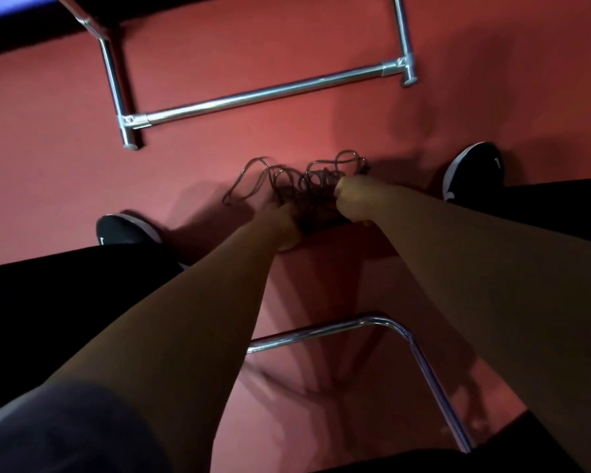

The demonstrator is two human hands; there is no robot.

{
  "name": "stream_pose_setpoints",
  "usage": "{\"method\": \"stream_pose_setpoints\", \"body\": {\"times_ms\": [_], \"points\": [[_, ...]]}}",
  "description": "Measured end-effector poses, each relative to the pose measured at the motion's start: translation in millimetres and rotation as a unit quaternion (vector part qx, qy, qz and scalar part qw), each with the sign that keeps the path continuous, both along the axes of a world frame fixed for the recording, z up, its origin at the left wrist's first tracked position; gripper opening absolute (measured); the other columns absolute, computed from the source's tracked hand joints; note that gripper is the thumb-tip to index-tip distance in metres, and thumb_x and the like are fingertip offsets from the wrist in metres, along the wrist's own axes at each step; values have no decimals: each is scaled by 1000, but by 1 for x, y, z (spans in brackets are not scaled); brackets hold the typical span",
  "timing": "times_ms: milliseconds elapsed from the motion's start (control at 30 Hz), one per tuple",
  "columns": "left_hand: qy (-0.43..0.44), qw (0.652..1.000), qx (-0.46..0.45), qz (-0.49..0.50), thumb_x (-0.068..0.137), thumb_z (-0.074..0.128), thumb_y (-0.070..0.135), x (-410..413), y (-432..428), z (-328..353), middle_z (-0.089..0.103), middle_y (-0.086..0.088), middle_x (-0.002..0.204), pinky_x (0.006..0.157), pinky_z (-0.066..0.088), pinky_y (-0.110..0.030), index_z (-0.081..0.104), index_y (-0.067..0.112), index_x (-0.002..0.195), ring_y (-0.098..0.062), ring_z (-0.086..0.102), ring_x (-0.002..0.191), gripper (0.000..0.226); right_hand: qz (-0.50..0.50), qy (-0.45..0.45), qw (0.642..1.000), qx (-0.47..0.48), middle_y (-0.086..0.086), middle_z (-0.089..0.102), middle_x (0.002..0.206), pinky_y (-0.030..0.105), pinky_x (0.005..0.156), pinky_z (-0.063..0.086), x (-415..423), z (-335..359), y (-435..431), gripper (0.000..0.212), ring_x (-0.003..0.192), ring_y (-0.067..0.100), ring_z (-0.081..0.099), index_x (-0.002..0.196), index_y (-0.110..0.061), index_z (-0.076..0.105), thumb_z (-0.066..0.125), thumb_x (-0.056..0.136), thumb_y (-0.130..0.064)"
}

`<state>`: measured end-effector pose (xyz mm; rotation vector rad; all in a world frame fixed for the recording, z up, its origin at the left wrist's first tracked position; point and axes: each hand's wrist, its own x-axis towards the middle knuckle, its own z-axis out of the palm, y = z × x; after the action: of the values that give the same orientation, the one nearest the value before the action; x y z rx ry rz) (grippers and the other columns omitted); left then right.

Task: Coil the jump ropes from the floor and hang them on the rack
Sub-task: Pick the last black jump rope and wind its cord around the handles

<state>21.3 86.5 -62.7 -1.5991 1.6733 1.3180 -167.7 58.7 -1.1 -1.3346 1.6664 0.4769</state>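
A tangled heap of dark jump ropes (297, 180) lies on the red floor between my feet. My right hand (352, 196) is curled into a fist at the right side of the heap and grips strands of rope. My left hand (282, 221) reaches into the near left side of the tangle; its fingers are buried among the ropes and hard to make out. The chrome rack (263, 92) stands just beyond the heap, its low crossbar running from lower left to upper right with an upright at each end.
My two black shoes (127, 230) (473, 169) sit left and right of the heap. A bent chrome tube (382, 324), part of a seat frame, lies below my arms. A dark ledge runs along the top left.
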Motion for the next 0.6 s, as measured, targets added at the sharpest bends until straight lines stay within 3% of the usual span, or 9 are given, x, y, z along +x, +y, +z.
{"method": "stream_pose_setpoints", "body": {"times_ms": [67, 167, 267, 300, 400, 500, 600], "points": [[-60, 997, -11, -37, 83, 67, 53, -4, 13, -14, 40, 0, 158, 118, 38, -52, 52, 36, 147, -33, 38, 146, 68, 38, 21, 999, 22, 19, 66, 130, 45, 93, 49, -3, -15, 7, 31, 123, 41, 63, 130, -8, 68, 55, 102, -15], [-75, 988, -39, -127, 82, 71, 42, -11, 20, -15, 43, -6, 150, 108, 45, -54, 50, 21, 143, -36, 45, 137, 68, 68, 50, 994, 67, 18, 67, 128, 43, 89, 47, -13, -30, 21, 32, 123, 41, 63, 131, -8, 67, 55, 102, -14], [-95, 980, -85, -154, 83, 78, 27, -9, 30, -14, 47, -11, 142, 101, 48, -48, 45, 11, 140, -35, 47, 131, 68, 81, 56, 991, 94, 12, 64, 102, 40, 85, 46, -19, -31, 22, 32, 124, 40, 63, 130, -4, 67, 54, 101, -12], [-103, 975, -99, -168, 84, 76, 27, -8, 31, -14, 49, -11, 142, 101, 47, -47, 45, 11, 140, -34, 47, 132, 66, 71, 58, 990, 105, 12, 64, 103, 38, 84, 46, -18, -27, 22, 32, 125, 40, 63, 130, -3, 67, 53, 102, -11], [-129, 965, -105, -203, 89, 68, 27, -3, 29, -17, 55, -9, 140, 104, 43, -42, 52, 16, 137, -32, 45, 133, 52, 68, 45, 990, 111, 20, 66, 135, 35, 92, 51, -14, -18, 20, 35, 127, 36, 64, 134, 5, 65, 47, 107, -6], [-136, 963, -102, -210, 94, 61, 28, 2, 27, -22, 61, -7, 135, 104, 43, -42, 65, 20, 131, -32, 46, 132, 38, 168, 43, 979, 104, 20, 68, 136, 37, 99, 53, -11, -16, 21, 33, 125, 35, 65, 132, 6, 67, 51, 106, -7], [-87, 972, -126, -181, 98, 59, 43, 2, 21, -18, 64, -9, 131, 100, 46, -44, 67, 23, 130, -37, 49, 129, 38, 120, 34, 988, 95, 19, 66, 137, 36, 92, 50, -8, -12, 22, 34, 125, 35, 64, 136, 1, 65, 49, 107, -7]]}}
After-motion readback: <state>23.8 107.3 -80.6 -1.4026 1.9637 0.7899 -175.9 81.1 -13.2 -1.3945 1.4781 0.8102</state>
